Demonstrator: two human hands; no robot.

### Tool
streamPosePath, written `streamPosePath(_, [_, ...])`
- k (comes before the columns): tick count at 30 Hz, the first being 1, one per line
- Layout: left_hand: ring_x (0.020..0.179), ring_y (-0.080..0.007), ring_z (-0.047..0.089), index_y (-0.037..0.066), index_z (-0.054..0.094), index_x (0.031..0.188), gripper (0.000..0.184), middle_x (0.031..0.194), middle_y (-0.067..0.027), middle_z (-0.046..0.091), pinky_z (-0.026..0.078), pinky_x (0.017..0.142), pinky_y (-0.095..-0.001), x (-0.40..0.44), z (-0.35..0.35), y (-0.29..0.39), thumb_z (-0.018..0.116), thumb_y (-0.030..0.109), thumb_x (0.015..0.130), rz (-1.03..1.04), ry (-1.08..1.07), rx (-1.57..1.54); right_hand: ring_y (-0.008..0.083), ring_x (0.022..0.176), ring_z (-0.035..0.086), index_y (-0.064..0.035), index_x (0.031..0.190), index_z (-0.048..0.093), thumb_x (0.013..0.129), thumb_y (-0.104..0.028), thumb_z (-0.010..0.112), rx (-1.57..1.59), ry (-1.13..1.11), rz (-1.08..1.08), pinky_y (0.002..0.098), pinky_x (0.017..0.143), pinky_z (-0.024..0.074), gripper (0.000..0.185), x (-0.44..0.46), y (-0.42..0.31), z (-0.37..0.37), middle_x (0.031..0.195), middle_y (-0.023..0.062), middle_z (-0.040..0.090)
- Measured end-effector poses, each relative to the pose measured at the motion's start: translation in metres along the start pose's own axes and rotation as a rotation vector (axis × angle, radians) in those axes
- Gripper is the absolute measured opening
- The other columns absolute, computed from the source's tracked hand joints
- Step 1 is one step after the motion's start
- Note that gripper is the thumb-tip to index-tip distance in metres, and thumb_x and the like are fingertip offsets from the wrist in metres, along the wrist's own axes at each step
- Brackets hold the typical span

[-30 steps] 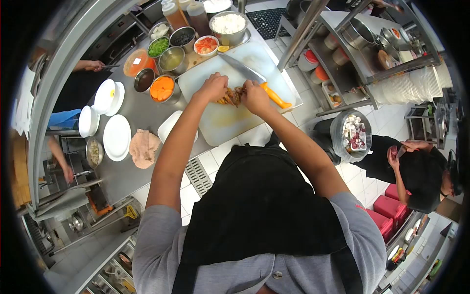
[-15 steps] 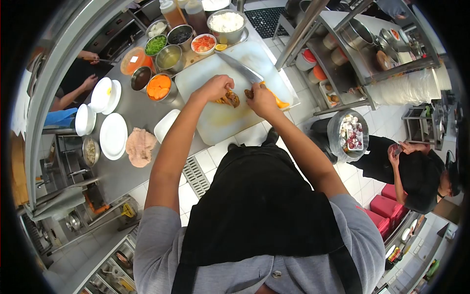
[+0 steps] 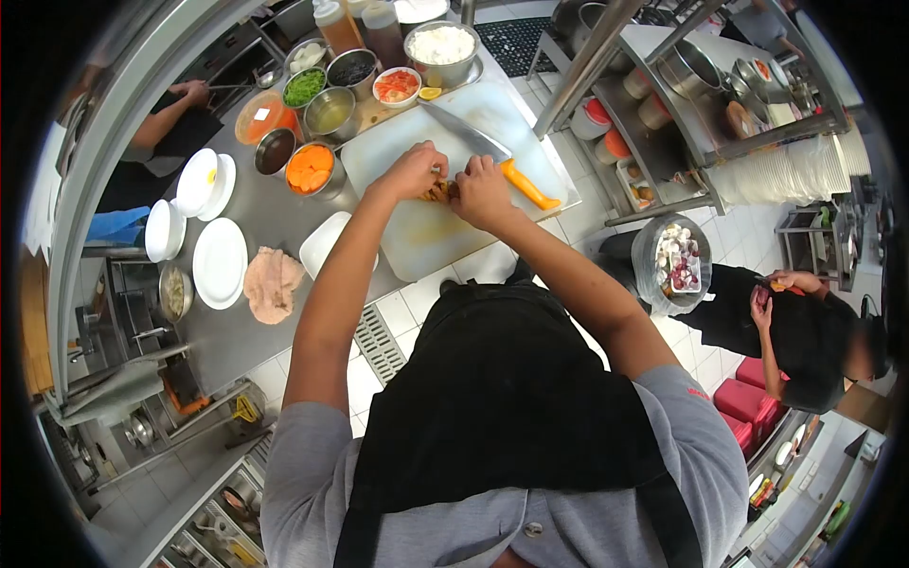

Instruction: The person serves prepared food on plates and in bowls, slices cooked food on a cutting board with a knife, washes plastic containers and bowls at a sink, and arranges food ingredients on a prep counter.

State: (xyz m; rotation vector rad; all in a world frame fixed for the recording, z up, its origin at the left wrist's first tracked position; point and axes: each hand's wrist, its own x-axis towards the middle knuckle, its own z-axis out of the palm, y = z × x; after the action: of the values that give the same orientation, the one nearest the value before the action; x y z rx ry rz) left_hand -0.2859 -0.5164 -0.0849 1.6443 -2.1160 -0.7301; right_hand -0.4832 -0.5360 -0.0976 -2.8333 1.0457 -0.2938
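A browned piece of food (image 3: 437, 193), its kind unclear, lies on the white cutting board (image 3: 426, 241), mostly hidden by my fingers. My left hand (image 3: 415, 172) is closed over its left end, fingertips pressed down on it. At the right end, the bent fingers of my right hand (image 3: 482, 192) grip the same browned food. A knife with an orange handle (image 3: 530, 185) rests on the board just beyond my right hand, its blade pointing up and left.
Bowls of carrot slices (image 3: 310, 168), chopped greens (image 3: 304, 87) and white crumbles (image 3: 440, 44) line the far side. White plates (image 3: 220, 264) and a pinkish cloth (image 3: 273, 285) lie left. A co-worker (image 3: 805, 322) stands right, near a lined bin (image 3: 672, 260).
My right hand has moved left, carrying a small browned piece toward the food under my left hand. The knife handle is now uncovered. The co-workers' hands have shifted.
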Motion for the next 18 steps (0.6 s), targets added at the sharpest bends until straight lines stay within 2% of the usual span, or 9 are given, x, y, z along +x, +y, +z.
streamPosePath(2, [0.098,-0.0322,0.059,0.005,0.069,0.088,0.012,0.095,-0.013,0.058,0.048,0.09,-0.0393,-0.002,-0.009,0.014,0.068,-0.001,0.079,-0.08,-0.029,-0.055,0.0302,0.101,0.053,-0.0066,0.095,0.071,0.08,-0.03,0.068,-0.001,-0.047,0.011,0.0403,0.089,0.0432,0.028,0.001,-0.005,-0.007,0.099,0.0131,0.061])
streamPosePath(6, [0.098,-0.0326,0.06,0.005,0.069,0.089,0.012,0.096,-0.0134,0.059,0.049,0.088,-0.0392,-0.001,-0.002,0.003,0.067,-0.001,0.079,-0.057,-0.025,-0.025,0.0316,0.102,0.059,-0.0055,0.104,0.065,0.081,-0.027,0.069,0.037,-0.13,0.068,0.0414,0.091,0.0455,0.032,0.004,-0.008,-0.006,0.101,0.0153,0.065])
streamPosePath(9, [0.097,-0.0335,0.061,0.005,0.069,0.088,0.012,0.095,-0.0143,0.059,0.049,0.087,-0.0402,-0.004,0.0,0.002,0.065,-0.001,0.078,-0.036,-0.014,-0.042,0.0339,0.094,0.067,-0.0041,0.106,0.059,0.081,-0.025,0.07,0.125,-0.248,0.148,0.0439,0.084,0.0511,0.034,0.011,-0.005,-0.008,0.094,0.0177,0.07])
streamPosePath(12, [0.097,-0.0347,0.061,0.005,0.069,0.087,0.014,0.095,-0.0154,0.06,0.05,0.085,-0.0416,-0.004,0.005,-0.002,0.063,-0.003,0.076,-0.023,-0.014,-0.07,0.0361,0.082,0.07,-0.0026,0.103,0.058,0.082,-0.026,0.07,0.191,-0.206,0.215,0.0459,0.074,0.0543,0.033,0.009,0.001,-0.025,0.085,0.0192,0.071])
streamPosePath(18, [0.099,-0.0351,0.061,0.002,0.069,0.089,0.02,0.099,-0.0157,0.062,0.05,0.088,-0.0416,-0.006,0.006,0.009,0.057,-0.006,0.075,-0.081,-0.049,-0.067,0.0365,0.083,0.07,-0.0024,0.101,0.059,0.086,-0.027,0.066,0.187,-0.203,0.259,0.0469,0.075,0.055,0.029,0.017,-0.002,-0.021,0.086,0.0198,0.071])
